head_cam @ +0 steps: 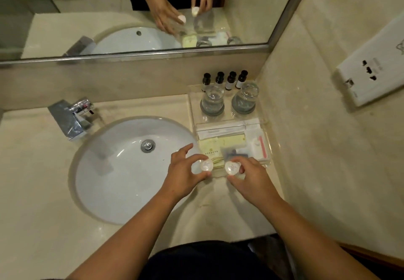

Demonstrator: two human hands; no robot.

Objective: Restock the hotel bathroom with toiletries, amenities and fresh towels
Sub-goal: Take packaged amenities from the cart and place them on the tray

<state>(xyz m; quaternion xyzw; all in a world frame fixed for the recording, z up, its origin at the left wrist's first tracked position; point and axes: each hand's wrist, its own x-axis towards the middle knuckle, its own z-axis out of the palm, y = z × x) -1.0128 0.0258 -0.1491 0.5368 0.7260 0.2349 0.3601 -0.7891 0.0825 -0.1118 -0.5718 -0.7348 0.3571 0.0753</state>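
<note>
Smooth cream stone counter (32, 181) with a round white sink (122, 177) sunk into it. Shiny metal tap (70, 119) standing behind the sink, to the left. Clear plastic tray (228, 113) lying flat just right of the sink.

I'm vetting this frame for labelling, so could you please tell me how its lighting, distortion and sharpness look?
Head view: wide-angle distortion bows the mirror frame; light is warm and dim; bright glints sit on the faucet and basin; print on the round packet in the left hand and the one in the right hand is too soft to read; mirror reflections look blurrier.
</note>
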